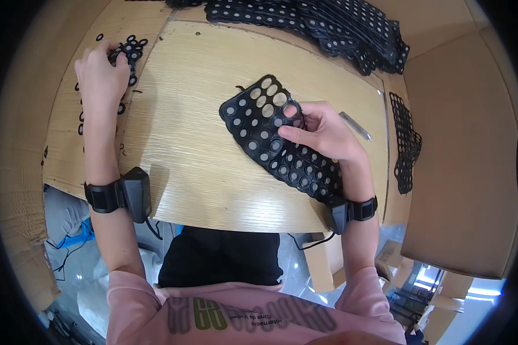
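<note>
My right hand [322, 129] grips a black rubber sheet [253, 127] of joined rings, thumb on top and a fingertip at its upper right edge. Pale discs show in many of its rings. Near the sheet's top corner several holes are open, with the wood visible through them. Its lower end runs down under my right wrist. At the far left, my left hand [103, 72] is over a small pile of loose black rings [133, 52], thumb and forefinger apart with rings visible between them. Its other fingertips are partly hidden.
More black ring sheets [351, 29] are stacked along the far edge. An emptied black lattice [404, 144] lies by the cardboard wall [454, 149] at right. A clear narrow strip [355, 126] rests beside my right hand. Black scraps dot the wooden table [184, 115].
</note>
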A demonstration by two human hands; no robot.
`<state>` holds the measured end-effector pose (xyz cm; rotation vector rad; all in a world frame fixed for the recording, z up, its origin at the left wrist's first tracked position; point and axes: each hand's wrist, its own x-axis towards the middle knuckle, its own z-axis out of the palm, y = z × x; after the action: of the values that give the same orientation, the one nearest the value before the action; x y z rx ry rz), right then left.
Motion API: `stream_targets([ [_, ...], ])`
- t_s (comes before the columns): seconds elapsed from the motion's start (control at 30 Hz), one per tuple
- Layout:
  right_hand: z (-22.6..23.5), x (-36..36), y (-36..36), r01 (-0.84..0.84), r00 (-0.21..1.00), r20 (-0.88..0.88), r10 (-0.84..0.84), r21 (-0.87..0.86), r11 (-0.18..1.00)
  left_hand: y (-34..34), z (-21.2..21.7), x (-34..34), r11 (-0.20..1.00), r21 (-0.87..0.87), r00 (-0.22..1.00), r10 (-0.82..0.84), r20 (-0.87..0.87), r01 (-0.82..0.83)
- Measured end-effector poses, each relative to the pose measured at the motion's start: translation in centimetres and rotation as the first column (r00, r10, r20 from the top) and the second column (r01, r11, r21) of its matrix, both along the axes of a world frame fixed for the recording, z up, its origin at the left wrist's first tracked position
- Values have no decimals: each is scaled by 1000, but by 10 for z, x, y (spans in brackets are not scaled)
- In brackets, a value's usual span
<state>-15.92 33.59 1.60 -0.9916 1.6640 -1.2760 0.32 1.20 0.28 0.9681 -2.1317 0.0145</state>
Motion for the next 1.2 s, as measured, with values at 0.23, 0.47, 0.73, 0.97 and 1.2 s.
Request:
stream_targets([
  [0.23,1,1,3,19,1000,8,-19,-18,1000,67,13,-23,743,170,758,-605,-245,648],
  [0.47,-1,-2,2,-9,1000,26,10,-62,998,124,8,-25,165,395,318,-876,-362,904],
  [0.73,3,11,-4,24,999,-41,-27,-71,997,136,-1,-26,61,463,272,-872,-406,884],
  [0.97,6,20,-7,44,992,-114,-51,-60,997,138,2,-26,68,557,320,-872,-370,828],
  [1.2,5,17,-5,11,989,-149,-20,-59,998,137,2,-24,-72,719,393,-798,-457,691],
])
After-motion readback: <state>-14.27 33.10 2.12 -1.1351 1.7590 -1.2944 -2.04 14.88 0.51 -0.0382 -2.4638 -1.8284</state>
